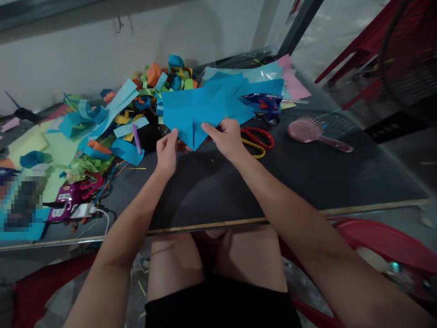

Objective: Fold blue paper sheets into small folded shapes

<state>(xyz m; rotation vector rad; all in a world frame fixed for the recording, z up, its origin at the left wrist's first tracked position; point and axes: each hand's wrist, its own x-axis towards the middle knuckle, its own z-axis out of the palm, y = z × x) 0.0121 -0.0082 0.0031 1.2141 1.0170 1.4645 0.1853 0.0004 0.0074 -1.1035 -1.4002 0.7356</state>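
The folded paper sheet [196, 109] is plain bright blue. Scissors [259, 140] at its right have one red loop and one yellow. The oval bristled hairbrush [309, 130] farther right is dusty pink. Folded paper pieces [155, 73] on the far side mix orange, green, yellow and blue, all over a dark grey tabletop [211, 191].

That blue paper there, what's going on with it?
A person seated at the dark table holds a folded sheet of blue paper up over it, left hand at one lower edge and right hand at the other. Its lower end comes to a point, with creases running into it. Scissors, a blue glue gun and a pink hairbrush lie to the right; colourful paper pieces are heaped behind and to the left.
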